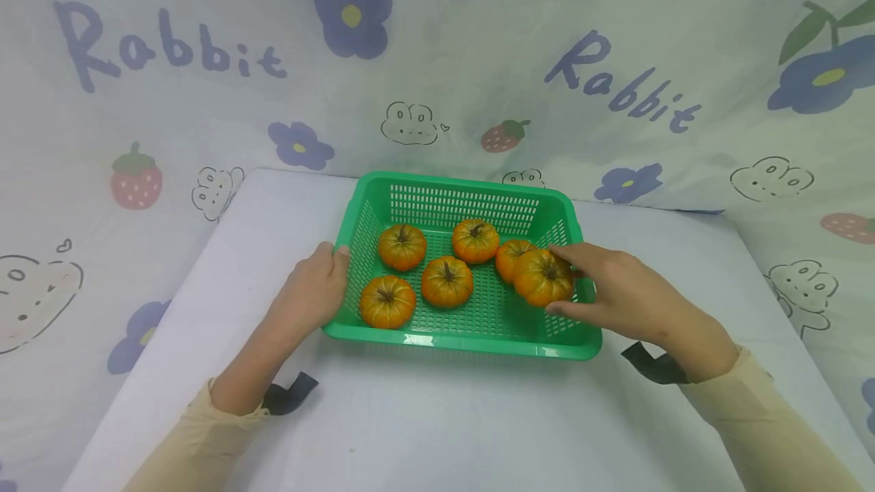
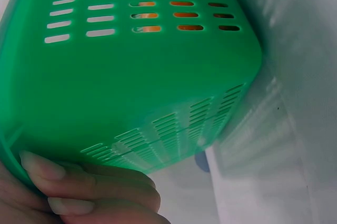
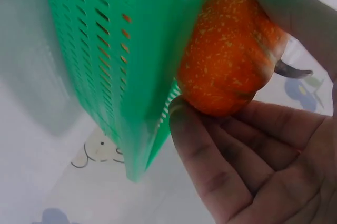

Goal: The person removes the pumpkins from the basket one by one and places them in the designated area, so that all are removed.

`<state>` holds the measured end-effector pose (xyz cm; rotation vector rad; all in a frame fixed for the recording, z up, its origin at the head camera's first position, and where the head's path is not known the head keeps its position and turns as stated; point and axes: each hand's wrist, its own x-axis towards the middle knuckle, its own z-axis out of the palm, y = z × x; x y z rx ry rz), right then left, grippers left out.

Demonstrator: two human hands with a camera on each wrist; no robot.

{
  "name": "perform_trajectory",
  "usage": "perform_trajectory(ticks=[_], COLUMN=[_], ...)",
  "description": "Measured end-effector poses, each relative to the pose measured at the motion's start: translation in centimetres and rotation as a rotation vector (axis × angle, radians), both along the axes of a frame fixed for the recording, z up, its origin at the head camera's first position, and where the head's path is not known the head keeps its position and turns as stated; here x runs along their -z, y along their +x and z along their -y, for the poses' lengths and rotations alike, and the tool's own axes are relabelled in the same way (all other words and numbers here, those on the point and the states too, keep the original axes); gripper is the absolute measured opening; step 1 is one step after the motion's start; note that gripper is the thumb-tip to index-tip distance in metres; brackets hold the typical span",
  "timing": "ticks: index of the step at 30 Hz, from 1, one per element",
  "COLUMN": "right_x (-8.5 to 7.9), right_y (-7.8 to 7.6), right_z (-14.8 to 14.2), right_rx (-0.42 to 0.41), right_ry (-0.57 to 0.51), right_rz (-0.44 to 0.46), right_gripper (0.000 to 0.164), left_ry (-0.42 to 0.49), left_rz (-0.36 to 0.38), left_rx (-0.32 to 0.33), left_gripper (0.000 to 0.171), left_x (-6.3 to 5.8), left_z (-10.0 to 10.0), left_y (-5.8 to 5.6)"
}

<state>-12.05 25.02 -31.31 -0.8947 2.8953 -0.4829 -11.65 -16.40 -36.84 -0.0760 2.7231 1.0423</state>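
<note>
A green plastic basket (image 1: 472, 340) with slotted walls holds several small orange pumpkins, among them one pumpkin (image 1: 387, 302) at the front left. My left hand (image 1: 314, 285) grips the basket's left rim; in the left wrist view its fingers (image 2: 100, 187) curl beneath that rim. Between thumb and fingers my right hand (image 1: 625, 291) holds a small pumpkin (image 3: 231, 50) with a curved dark stem, up at the basket's right side. In the head view this held pumpkin partly covers another pumpkin (image 1: 513, 255) behind it.
The basket stands on a table with a white cloth (image 1: 437, 424). Behind it hangs a pale curtain (image 1: 451, 74) printed with flowers, strawberries, rabbits and lettering. A dark strap (image 1: 652, 364) shows at the right wrist and another strap (image 1: 290, 395) at the left.
</note>
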Motion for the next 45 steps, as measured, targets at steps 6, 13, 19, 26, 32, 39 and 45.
perform_trajectory(ticks=[6, 13, 19, 26, 32, 39, 45], right_x=[-0.6, -1.5, -1.8, -1.5, -1.3, -0.8, -0.3], right_y=[0.2, 0.5, 0.7, 0.6, 0.3, 0.1, -0.4], right_z=[-1.1, -2.5, -4.2, -6.2, -7.6, -8.9, -9.6], right_rx=[0.047, 0.093, 0.122, 0.151, 0.178, 0.22, 0.25], right_ry=[-0.015, -0.017, -0.028, -0.022, -0.029, -0.024, -0.017], right_rz=[-0.026, -0.035, -0.07, -0.116, -0.139, -0.116, -0.091], right_gripper=[0.076, 0.077, 0.078, 0.079, 0.079, 0.079, 0.078], left_ry=[0.001, 0.006, 0.018, 0.021, 0.02, 0.028, 0.031], left_rz=[-0.001, 0.001, 0.012, 0.013, 0.011, 0.008, 0.008], left_rx=[0.001, -0.001, -0.001, -0.001, -0.002, 0.0, 0.001], left_gripper=[0.048, 0.047, 0.048, 0.048, 0.048, 0.049, 0.048], left_x=[-0.1, -0.1, 0.0, -0.1, -0.2, -0.1, 0.0], left_z=[-0.1, 0.0, 0.0, 0.0, 0.0, 0.1, 0.1], left_y=[0.0, 0.0, 0.0, 0.0, 0.0, 0.0, 0.0])
